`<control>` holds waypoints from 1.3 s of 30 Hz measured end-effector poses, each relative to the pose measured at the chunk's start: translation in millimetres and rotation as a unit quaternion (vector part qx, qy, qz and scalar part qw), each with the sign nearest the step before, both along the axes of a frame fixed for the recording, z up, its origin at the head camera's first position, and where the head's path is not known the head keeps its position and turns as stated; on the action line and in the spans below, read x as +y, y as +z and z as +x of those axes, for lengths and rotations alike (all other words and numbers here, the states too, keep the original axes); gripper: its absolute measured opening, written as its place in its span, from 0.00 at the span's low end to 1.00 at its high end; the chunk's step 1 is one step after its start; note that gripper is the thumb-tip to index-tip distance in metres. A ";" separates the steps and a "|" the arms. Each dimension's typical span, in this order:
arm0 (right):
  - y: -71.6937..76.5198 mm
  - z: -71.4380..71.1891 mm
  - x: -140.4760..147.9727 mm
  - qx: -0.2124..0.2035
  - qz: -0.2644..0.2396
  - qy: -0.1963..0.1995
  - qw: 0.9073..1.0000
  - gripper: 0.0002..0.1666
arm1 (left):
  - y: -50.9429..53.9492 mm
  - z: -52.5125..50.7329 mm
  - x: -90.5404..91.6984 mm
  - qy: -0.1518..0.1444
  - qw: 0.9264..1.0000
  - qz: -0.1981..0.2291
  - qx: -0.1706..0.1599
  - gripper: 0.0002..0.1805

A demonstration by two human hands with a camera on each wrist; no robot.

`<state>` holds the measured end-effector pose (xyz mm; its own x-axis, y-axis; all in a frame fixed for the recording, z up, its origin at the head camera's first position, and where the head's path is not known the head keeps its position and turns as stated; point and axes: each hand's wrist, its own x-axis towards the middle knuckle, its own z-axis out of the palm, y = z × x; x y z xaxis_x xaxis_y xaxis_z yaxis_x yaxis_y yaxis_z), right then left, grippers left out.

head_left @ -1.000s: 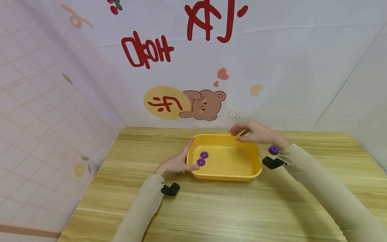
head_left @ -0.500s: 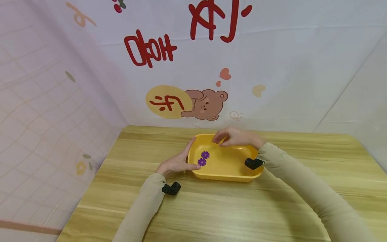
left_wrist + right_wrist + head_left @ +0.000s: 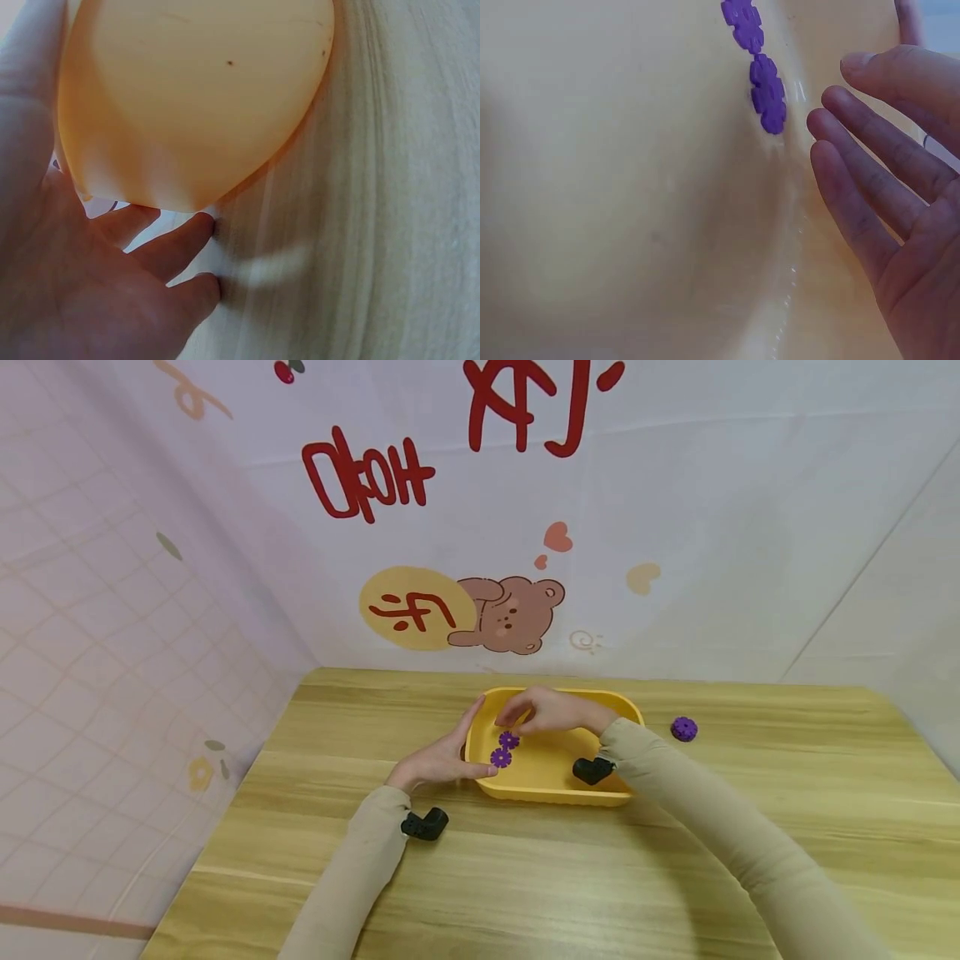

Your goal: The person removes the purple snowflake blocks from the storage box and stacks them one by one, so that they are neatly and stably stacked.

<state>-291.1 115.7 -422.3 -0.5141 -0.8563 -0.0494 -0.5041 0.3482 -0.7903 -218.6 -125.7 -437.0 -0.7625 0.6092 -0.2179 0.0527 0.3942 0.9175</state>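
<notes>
A yellow plastic basin (image 3: 555,777) stands on the wooden table. At its left end, my left hand (image 3: 431,764) spans the side, thumb over the near rim and a finger reaching toward the back corner. In the left wrist view the other fingers of that hand spread against the basin's outer wall, their tips near the table. Inside the basin, toward the left, lie two purple snowflake discs (image 3: 501,758), edge to edge. Over them hovers my right hand (image 3: 551,710), fingers loosely bent. The right wrist view shows nothing between its fingers, with one purple disc (image 3: 768,94) close to the fingertips.
A small stack of purple discs (image 3: 684,729) sits on the table (image 3: 780,793) to the right of the basin. Behind the table rises a white wall covering (image 3: 712,527) with a printed bear and red characters.
My right hand has moved left and down from the basin's back right rim to the purple discs. The left hand stays at the basin. The stack at right shows again beyond my sleeve.
</notes>
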 end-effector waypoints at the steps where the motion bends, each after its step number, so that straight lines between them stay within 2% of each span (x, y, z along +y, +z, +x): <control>1: -1.2 -0.3 -1.4 0.000 -0.001 0.001 1.000 0.17 | 0.1 0.0 -0.1 0.000 1.000 -0.003 0.002 0.64; 5: -5.5 -0.1 -6.5 0.007 0.003 0.006 1.000 0.17 | 0.8 0.3 0.0 -0.003 1.000 -0.005 0.013 0.63; 9: -11.0 1.1 -9.4 0.035 0.011 0.016 0.999 0.17 | 0.9 0.6 0.1 -0.003 1.000 -0.005 0.019 0.63; 14: -16.7 2.5 -9.5 0.054 0.016 0.022 0.998 0.17 | 0.3 0.5 0.4 0.002 1.000 -0.025 0.019 0.63; 23: -9.4 6.3 -5.1 0.050 0.045 0.019 0.998 0.19 | 0.0 -0.2 -0.4 -0.002 1.000 -0.017 0.015 0.63; 28: -5.9 9.6 -4.5 0.071 0.051 0.024 0.996 0.19 | 0.7 0.0 -1.7 -0.008 1.000 -0.010 0.020 0.63; 39: -15.8 11.7 -8.6 0.088 0.047 0.006 0.995 0.18 | 2.0 0.0 -1.7 -0.009 1.000 -0.001 0.013 0.63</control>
